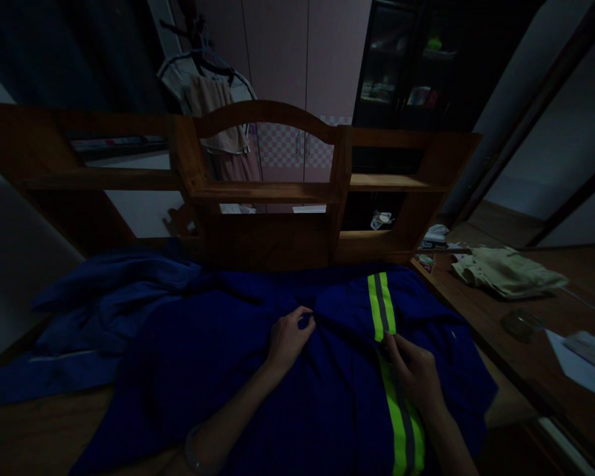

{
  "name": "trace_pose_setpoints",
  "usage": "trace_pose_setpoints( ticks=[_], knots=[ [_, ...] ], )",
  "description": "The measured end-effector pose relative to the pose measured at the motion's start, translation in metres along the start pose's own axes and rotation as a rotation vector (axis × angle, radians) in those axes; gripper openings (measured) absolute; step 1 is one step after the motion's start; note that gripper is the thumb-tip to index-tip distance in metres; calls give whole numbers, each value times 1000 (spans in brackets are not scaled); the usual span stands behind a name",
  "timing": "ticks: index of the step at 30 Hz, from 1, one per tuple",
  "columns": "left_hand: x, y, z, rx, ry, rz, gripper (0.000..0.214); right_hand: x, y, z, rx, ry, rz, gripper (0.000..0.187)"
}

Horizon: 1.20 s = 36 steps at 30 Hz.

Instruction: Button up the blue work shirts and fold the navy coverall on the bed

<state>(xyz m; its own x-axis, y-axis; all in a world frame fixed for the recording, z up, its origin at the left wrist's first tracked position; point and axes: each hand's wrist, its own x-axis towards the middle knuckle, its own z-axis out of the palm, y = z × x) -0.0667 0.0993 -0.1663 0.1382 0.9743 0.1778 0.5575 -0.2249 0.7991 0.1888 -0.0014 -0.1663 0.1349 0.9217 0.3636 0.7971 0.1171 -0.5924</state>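
Pinching the blue garment (203, 357), left hand (291, 336) and, at the reflective stripe (381, 301), right hand (417, 370) should probably pull evenly.

A wooden shelf unit (262, 192) stands before a pale wardrobe (277, 59); a light cloth (508, 272) lies near a glass container (521, 324)

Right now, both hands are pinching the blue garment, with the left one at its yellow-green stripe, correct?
Not quite: in the head view, the right hand, not the left hand, is at the yellow-green stripe. Both hands are indeed pinching the blue garment.
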Motion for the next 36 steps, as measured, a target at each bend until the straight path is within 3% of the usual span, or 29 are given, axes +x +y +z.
trace_pose_setpoints(
  ticks=[10,18,21,26,31,36],
  knots=[
    [4,7,-12,-157,-94,90,22,0,-1,0,-14,22,-1,37],
    [7,-1,-6,-149,-65,-48,37,0,1,1,-17,11,-4,36],
    [10,-8,-5,-128,-108,-90,40,0,1,1,-25,16,3,36],
    [14,-16,-5,-130,-192,-61,40,0,1,0,-19,16,-3,35],
    [16,-19,-6,-199,-207,-27,36,0,1,1,-13,16,2,34],
    [16,-21,-5,-229,-199,-78,37,0,0,0,-12,11,9,35]
  ],
)
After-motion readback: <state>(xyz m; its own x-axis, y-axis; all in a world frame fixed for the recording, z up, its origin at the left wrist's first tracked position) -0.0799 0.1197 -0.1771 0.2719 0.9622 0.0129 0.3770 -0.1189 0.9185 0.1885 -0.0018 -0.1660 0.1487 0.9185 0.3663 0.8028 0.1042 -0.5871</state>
